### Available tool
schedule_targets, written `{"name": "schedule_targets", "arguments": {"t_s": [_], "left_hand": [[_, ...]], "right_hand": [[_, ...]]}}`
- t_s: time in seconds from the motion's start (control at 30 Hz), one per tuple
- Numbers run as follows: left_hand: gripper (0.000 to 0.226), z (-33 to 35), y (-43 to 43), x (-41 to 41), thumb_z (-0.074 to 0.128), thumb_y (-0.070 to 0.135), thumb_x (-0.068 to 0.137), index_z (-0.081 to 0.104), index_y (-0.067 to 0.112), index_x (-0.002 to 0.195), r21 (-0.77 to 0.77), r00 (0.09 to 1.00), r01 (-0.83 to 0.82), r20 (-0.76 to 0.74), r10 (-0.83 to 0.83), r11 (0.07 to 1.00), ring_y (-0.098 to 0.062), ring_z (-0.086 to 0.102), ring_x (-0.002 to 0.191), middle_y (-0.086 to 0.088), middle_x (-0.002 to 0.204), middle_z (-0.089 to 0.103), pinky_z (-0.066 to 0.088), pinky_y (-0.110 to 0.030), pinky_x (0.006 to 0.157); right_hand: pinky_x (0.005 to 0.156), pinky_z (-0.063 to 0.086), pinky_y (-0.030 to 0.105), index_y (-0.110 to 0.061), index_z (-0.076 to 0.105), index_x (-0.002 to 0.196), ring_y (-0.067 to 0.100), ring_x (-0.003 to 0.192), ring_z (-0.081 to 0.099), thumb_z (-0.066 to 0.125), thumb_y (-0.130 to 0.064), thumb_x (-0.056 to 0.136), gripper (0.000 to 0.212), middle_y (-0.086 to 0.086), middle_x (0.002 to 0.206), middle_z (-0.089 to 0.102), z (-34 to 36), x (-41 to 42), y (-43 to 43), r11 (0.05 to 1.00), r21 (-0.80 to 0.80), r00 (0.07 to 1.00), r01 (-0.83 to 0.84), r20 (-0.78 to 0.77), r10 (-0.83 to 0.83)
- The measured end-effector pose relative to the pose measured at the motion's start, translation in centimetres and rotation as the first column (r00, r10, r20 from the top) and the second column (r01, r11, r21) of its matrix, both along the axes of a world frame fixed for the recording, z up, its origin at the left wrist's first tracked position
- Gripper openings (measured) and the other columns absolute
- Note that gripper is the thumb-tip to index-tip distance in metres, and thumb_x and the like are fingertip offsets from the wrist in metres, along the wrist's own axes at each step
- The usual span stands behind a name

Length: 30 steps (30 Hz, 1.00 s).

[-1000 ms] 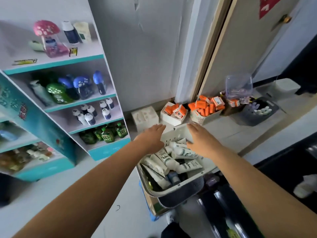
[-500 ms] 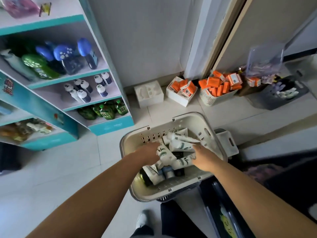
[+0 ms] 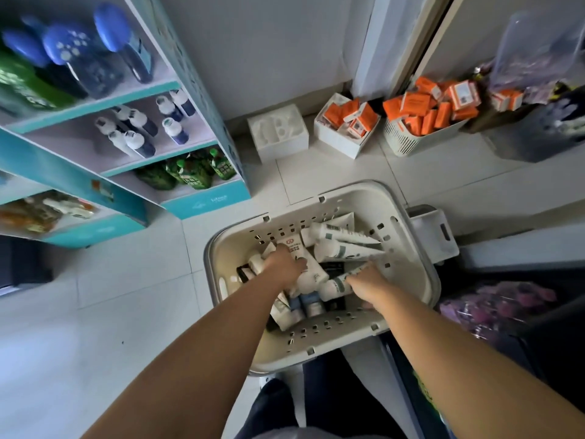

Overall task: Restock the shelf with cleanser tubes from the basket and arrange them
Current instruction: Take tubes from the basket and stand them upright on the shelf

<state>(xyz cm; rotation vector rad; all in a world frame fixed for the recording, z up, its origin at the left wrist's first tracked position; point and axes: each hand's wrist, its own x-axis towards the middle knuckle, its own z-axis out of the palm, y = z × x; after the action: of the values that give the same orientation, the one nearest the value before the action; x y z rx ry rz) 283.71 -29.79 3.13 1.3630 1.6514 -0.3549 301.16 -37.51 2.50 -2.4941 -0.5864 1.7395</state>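
Inside cream perforated plastic basket: heap of white cleanser tubes w/ grey-green print, lying crosswise; a few darker tubes underneath.
L hand on heap, left half of basket. Fingers bent down among tubes, tips hidden, so can't tell if pinching any.
R hand in right half of basket, fingers curled round one white tube w/ grey-green band, cap end toward L hand.
Both forearms come in over basket's near rim.
Basket sits on pale tiled floor.
Left of basket & beyond: white cardboard shelf unit w/ teal edges, w/ small white-and-navy bottles and green pouches on its tiers.
Beyond basket, by wall: white moulded foam box, then orange cartons in white containers.
Just right of basket: small white handled bin.
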Motion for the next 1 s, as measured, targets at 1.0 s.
{"name": "schedule_targets", "arguments": {"t_s": [1.0], "left_hand": [[0.038, -2.8, 2.7, 1.0, 0.078, 0.037, 0.073, 0.06, 0.012, 0.095, -0.144, 0.993, -0.117, -0.019, 0.115, 0.983, -0.021, 0.063, 0.09, -0.005, 0.095, 0.064, 0.055, -0.032, 0.083]], "right_hand": [[0.063, 0.059, 0.047, -0.013, 0.038, 0.127, 0.035, 0.104, 0.061, 0.061, 0.012, 0.083, 0.056, 0.016, 0.121, 0.056, -2.2, -1.5, 0.6, 0.885, -0.061, 0.836, 0.461, -0.304, -0.456]]}}
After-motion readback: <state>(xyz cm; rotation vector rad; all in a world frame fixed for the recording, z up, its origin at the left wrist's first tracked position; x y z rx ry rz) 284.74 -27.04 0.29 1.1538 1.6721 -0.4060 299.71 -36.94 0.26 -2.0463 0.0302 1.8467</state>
